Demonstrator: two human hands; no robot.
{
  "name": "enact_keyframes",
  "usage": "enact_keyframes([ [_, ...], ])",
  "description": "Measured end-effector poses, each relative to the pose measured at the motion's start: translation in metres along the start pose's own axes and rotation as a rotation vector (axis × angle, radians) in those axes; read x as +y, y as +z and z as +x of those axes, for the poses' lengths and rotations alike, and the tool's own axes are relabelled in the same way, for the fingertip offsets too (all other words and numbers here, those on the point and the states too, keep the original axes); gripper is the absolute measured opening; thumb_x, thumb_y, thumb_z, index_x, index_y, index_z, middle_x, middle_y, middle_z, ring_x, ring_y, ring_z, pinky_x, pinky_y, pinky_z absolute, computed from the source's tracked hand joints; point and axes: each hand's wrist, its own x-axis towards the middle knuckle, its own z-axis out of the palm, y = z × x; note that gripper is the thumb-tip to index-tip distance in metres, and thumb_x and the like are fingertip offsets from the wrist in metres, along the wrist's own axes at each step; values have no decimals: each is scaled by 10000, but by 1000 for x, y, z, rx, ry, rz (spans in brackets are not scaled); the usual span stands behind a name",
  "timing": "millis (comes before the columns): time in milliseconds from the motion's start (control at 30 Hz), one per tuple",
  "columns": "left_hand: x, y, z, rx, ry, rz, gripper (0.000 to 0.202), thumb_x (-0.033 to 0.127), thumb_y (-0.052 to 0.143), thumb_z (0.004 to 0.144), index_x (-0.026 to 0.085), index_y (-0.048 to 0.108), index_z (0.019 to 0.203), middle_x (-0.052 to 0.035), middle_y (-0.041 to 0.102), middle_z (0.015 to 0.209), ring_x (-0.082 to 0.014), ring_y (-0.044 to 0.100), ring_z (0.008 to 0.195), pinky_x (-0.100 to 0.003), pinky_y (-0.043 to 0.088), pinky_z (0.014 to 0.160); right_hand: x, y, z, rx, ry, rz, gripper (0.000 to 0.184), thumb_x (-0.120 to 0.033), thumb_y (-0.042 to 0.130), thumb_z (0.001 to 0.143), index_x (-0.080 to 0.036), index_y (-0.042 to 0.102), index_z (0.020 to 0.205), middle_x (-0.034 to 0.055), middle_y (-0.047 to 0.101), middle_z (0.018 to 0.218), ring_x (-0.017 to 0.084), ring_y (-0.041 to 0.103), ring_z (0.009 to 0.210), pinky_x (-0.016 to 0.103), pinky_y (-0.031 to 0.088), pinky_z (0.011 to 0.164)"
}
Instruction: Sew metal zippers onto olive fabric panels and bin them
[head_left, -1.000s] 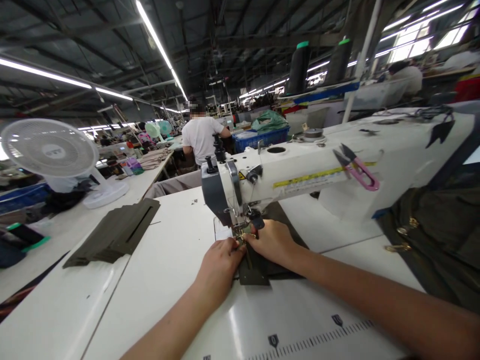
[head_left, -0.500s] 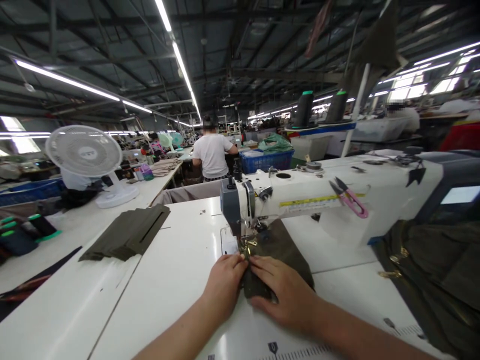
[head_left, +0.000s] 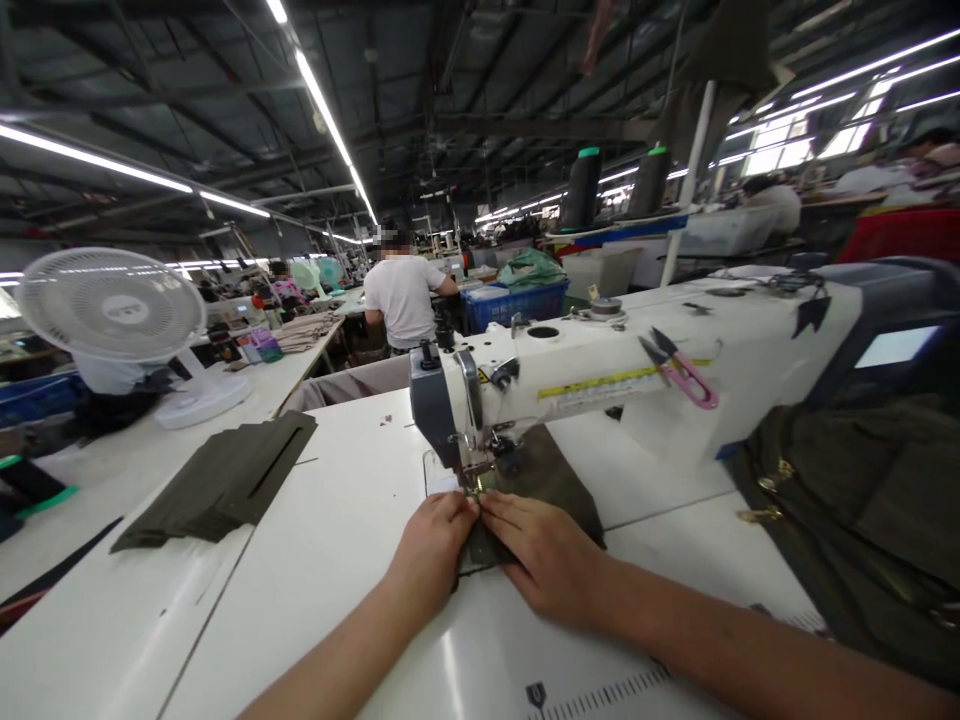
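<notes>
A dark olive fabric piece (head_left: 562, 475) lies on the white table under the head of a sewing machine (head_left: 450, 400). Brass-coloured metal (head_left: 477, 484), perhaps a zipper pull, glints just beside the presser foot. My left hand (head_left: 426, 548) pinches the fabric's left edge in front of the foot, fingers pressed together. From the other side my right hand (head_left: 551, 555) grips the same piece, its bent fingers pressing down close to the left fingertips. Both hands hide part of the cloth, and the needle point cannot be made out.
A stack of olive fabric pieces (head_left: 217, 480) lies to the left, near a white fan (head_left: 112, 305). Pink-handled thread snips (head_left: 686, 378) rest against the machine arm. More olive fabric with brass zippers (head_left: 862, 530) is heaped at right. A person in white (head_left: 401, 300) sits ahead.
The fabric has moved forward under the machine head, so less of it shows before my hands. My right fingers have drawn closer together near the foot. The view has shifted right.
</notes>
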Motion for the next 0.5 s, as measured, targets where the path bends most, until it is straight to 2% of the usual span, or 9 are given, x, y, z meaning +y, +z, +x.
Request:
enact_keyframes([
  [233, -1, -3, -2, 0, -58, -109, 203, 115, 433, 836, 145, 594, 958, -76, 606, 887, -179, 606, 813, -309, 527, 739, 1, 3, 1, 68, 18, 12, 477, -129, 509, 697, 10, 539, 1151, 191, 547, 1188, 262, 500, 1113, 367, 382, 982],
  [367, 3, -12, -9, 55, -107, -188, 263, 92, 411, 820, 161, 562, 1024, -79, 613, 985, -167, 613, 869, -285, 525, 767, -3, 1, 0, 150, 20, -8, 317, -120, 477, 765, -59, 606, 1049, 156, 616, 1091, 231, 566, 1021, 354, 432, 921],
  [433, 5, -15, -11, 101, -130, -167, 249, 96, 415, 819, 170, 576, 994, -69, 637, 969, -172, 619, 867, -295, 528, 763, -2, -6, 3, 133, 77, 20, 240, -123, 445, 815, -113, 639, 958, 104, 664, 979, 195, 613, 913, 306, 469, 842],
  [500, 5, -18, -10, 107, -132, -136, 224, 101, 430, 819, 165, 594, 958, -61, 663, 905, -175, 633, 810, -297, 538, 722, -1, -13, 6, 57, 141, 73, 229, -153, 426, 856, -159, 655, 851, 41, 685, 835, 154, 636, 778, 248, 485, 739],
])
